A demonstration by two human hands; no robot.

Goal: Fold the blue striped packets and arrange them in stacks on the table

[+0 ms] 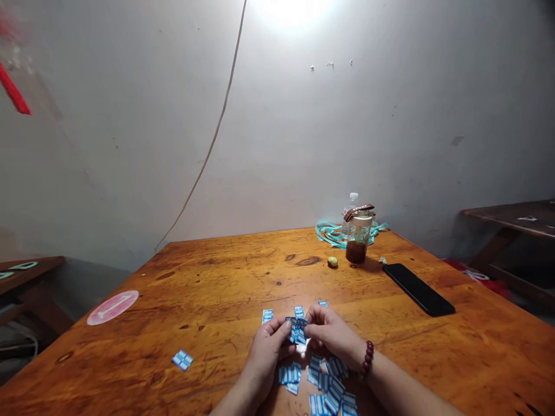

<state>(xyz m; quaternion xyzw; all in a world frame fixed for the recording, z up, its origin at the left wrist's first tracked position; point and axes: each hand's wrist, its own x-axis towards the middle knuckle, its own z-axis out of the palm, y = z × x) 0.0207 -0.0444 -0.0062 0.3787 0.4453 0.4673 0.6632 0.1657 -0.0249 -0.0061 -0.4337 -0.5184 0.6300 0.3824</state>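
Both hands meet over the near middle of the wooden table [217, 289]. My left hand [271, 345] pinches the left side of some small blue-and-white cards [297, 330]. My right hand [329, 332], with a dark red bead bracelet at the wrist, grips their right side between thumb and fingers. Below the hands lies a loose pile of similar cards [333, 393], with a smaller group [289, 377] to its left. Just beyond the fingers are a few more, one of them a card [267, 315] at the left. A separate card [182, 360] rests farther left.
A black phone [418, 289] lies at the right. Behind it stand a jar of brown liquid [357, 242] and a clear bottle [353, 202], with a turquoise strap [332, 234] around them. A small yellow-green object [332, 262] is nearby. A round pink sticker [113, 307] is at left.
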